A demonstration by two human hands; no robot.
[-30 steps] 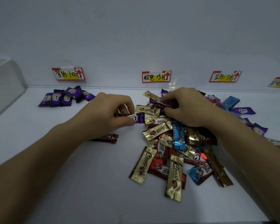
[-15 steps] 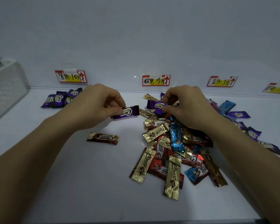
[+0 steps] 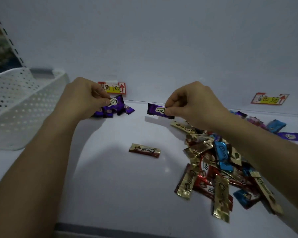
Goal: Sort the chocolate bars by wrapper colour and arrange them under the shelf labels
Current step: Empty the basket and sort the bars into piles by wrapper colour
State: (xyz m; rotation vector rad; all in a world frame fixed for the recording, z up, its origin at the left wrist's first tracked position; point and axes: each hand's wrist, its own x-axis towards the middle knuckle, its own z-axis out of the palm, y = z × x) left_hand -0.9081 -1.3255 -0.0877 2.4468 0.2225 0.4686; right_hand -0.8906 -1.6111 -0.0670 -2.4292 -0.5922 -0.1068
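Chocolate bars in gold, red and blue wrappers form a mixed heap (image 3: 213, 165) on the right half of the white shelf (image 3: 119, 186), lying across one another, partly under the right forearm (image 3: 265, 152). A purple group (image 3: 110, 112) sits at the back left, near the rear wall (image 3: 162, 48) and directly below the left label (image 3: 114, 88), a red-bordered tag with a yellow band and a red arrow; its left end is hidden by the left hand (image 3: 83, 98). That hand is raised just above the purple group, thumb and curled fingers pinched on one end of a purple bar (image 3: 117, 101), which tilts up to the right with its white lettering facing the camera. The right hand (image 3: 194, 103) is raised between the group and the heap, thumb and forefinger clamped on the right part of a second purple bar (image 3: 155, 109); this bar is held roughly level, clear of the shelf, its shadow falling below it. A lone bar (image 3: 144, 150) in a brown and gold wrapper lies flat by itself on the shelf, between the two forearms, apart from the heap. Beyond the heap, near the right label (image 3: 269, 99), lie a blue bar (image 3: 276, 125) and a loose purple bar (image 3: 291, 136), near each other. A white perforated basket (image 3: 24, 100) stands at the left edge of the shelf, beside the left forearm (image 3: 41, 152).
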